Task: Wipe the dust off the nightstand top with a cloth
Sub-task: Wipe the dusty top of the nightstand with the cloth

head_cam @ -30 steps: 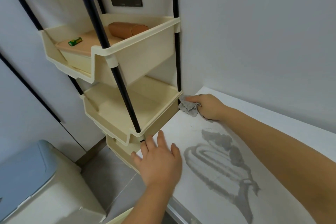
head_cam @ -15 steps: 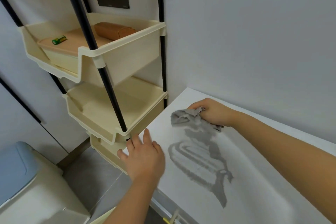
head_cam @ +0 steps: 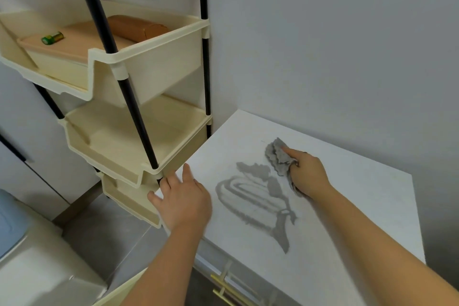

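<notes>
The white nightstand top (head_cam: 352, 208) fills the lower right, set against a grey wall. A grey smear of streaks (head_cam: 258, 196) marks its middle. My right hand (head_cam: 308, 174) grips a crumpled grey cloth (head_cam: 277, 155) and presses it on the top just behind the smear. My left hand (head_cam: 183, 199) lies flat with spread fingers on the nightstand's left edge, beside the shelf rack.
A cream tiered shelf rack (head_cam: 139, 136) with black poles stands tight against the nightstand's left side; its upper tray holds a brown case (head_cam: 136, 27) and a green battery (head_cam: 52, 38). A bin with a blue lid (head_cam: 15, 231) sits lower left. A brass drawer handle (head_cam: 223, 290) shows below the front edge.
My right hand has dragged the cloth from the back left corner by the rack to the right, away from the corner. My left hand has stayed on the left edge.
</notes>
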